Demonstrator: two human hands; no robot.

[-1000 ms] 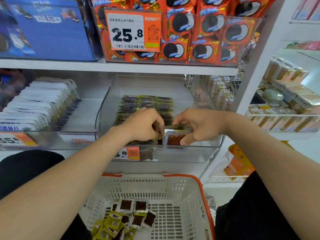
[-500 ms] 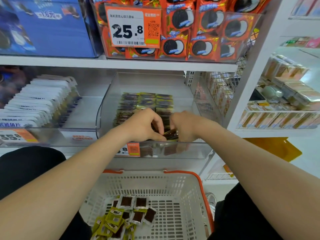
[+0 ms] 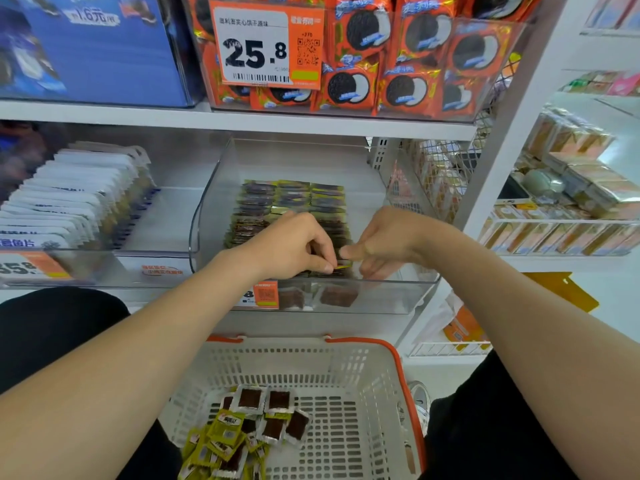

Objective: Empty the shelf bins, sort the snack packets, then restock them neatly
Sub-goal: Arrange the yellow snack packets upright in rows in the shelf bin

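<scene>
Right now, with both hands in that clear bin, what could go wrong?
The left hand pinches a packet at the front of the standing rows; a nudge could topple them. The basket holds yellow and brown packets mixed, so a wrong kind might get restocked into the clear bin.

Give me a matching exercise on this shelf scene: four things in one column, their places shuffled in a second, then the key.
Things
1. orange cookie packs
2. white basket
3. white pouches
4. left hand

Places
A. lowest in view, holding loose packets
B. left of the clear bin
C. highest in view, behind the 25.8 price tag
D. inside the clear bin, pinching a packet

Pairs: 1-C, 2-A, 3-B, 4-D
</scene>
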